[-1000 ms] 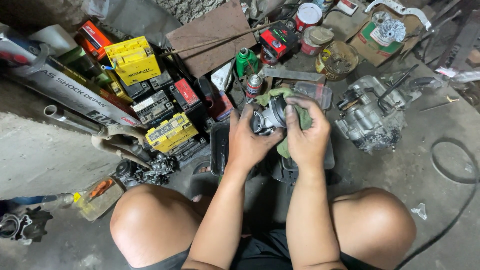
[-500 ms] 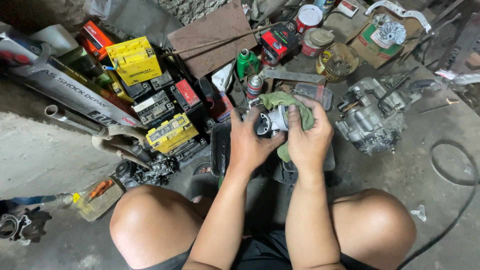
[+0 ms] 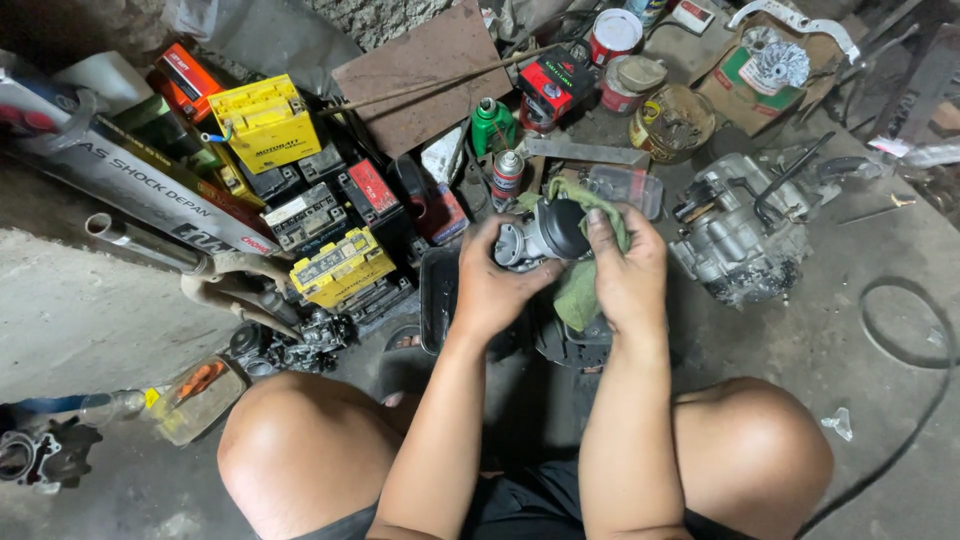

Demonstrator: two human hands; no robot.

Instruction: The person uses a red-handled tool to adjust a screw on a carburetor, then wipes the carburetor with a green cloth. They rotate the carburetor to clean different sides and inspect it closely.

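Between the two hands, above a black rectangular tray on the floor, sits the small silver-grey metal carburettor with a round black cap; the left hand is closed around its body from below and the side, thumb over the top; the right hand presses a crumpled green rag against its black end, fingers curled over the cloth; wiping it well seems to call for a firm left grip while the rag turns around the recesses, and for keeping the part over the tray so that anything shaken loose lands there; just beyond the carburettor stand a red-and-white spray can and a green plastic bottle; to its right, near the rag hand, lies a grey engine casing, close enough to bump an elbow swing; left of the carburettor lie stacked yellow and black batteries; farther right of it a black cable loops on the concrete.
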